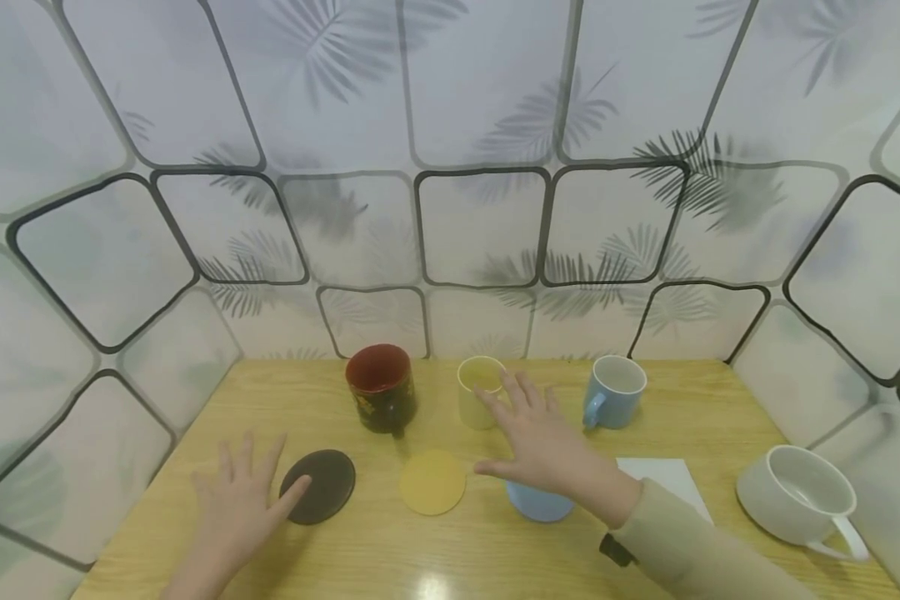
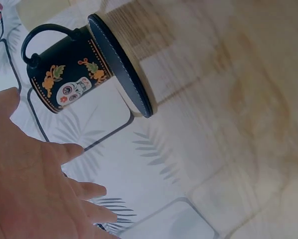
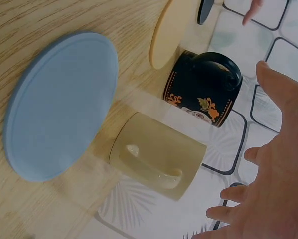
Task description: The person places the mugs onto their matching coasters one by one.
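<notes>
My left hand point(image 1: 236, 500) is spread with nothing in it, its thumb overlapping the black round coaster point(image 1: 322, 487) in the head view. With fingers apart, my right hand point(image 1: 536, 442) hovers near the pale yellow mug point(image 1: 474, 408) and partly covers the light blue coaster point(image 1: 540, 502). A black mug point(image 3: 204, 87) with a red inside, a painted skull and flowers stands behind the black coaster. Between the two hands lies a yellow round coaster point(image 1: 432, 483). The light blue mug point(image 1: 617, 392) stands to the right of the yellow one.
At the right edge of the wooden table point(image 1: 375, 558) stands a large white mug point(image 1: 795, 496), handle toward the front. A white square coaster point(image 1: 671, 479) lies partly behind my right forearm. Patterned walls point(image 1: 487, 225) close off the back and both sides.
</notes>
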Tool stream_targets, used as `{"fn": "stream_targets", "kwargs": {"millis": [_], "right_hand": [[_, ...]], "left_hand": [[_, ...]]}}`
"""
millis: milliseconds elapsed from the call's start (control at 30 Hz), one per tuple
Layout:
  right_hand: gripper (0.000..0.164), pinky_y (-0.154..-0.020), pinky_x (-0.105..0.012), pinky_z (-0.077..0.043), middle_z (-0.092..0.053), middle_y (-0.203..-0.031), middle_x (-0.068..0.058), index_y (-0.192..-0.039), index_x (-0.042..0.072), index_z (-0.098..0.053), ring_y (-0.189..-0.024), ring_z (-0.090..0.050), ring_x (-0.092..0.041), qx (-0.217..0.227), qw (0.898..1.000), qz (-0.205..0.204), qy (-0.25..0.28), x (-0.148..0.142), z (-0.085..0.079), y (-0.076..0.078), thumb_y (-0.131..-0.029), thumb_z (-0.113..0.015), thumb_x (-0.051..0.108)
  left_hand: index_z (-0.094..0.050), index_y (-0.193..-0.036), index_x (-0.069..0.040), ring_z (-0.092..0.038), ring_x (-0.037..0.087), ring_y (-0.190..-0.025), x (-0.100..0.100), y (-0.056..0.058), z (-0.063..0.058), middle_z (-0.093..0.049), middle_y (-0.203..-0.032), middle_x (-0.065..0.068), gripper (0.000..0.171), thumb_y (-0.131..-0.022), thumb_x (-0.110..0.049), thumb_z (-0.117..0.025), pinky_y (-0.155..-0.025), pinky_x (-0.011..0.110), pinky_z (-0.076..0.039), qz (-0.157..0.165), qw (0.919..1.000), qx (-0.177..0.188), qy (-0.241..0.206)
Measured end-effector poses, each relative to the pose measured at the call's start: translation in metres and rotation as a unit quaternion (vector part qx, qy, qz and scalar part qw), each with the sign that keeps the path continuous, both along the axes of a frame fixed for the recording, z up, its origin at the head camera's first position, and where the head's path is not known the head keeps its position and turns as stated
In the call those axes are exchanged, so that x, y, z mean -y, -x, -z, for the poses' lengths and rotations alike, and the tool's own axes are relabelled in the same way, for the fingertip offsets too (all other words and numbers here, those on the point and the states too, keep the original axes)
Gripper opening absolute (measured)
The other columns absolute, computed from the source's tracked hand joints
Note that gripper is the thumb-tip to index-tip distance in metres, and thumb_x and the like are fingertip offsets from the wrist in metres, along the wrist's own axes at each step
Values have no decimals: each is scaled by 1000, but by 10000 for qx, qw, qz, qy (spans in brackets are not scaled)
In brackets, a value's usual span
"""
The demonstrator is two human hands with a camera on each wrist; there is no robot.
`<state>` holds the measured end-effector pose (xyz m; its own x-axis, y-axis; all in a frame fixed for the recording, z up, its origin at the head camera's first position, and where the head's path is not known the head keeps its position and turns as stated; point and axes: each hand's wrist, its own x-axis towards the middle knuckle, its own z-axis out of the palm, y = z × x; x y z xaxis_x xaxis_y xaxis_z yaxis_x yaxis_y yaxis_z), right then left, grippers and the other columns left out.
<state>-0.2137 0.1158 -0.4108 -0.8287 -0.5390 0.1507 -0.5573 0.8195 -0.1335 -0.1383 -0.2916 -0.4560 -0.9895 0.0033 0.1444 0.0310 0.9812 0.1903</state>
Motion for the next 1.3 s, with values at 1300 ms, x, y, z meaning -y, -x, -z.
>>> {"fn": "stream_targets", "kwargs": {"millis": [1300], "right_hand": [[102,-128,-66,-34,-30,-169,-30,-167,17,-32,-155,-34,-51,242,9987,-433,140,48,15,7,-89,-77,65]], "left_hand": [[-48,-157,-3,-30,72,-144,20,-1,22,-37,-156,46,94,-91,-67,-70,-111,90,-26,437,9974,425,389]]}}
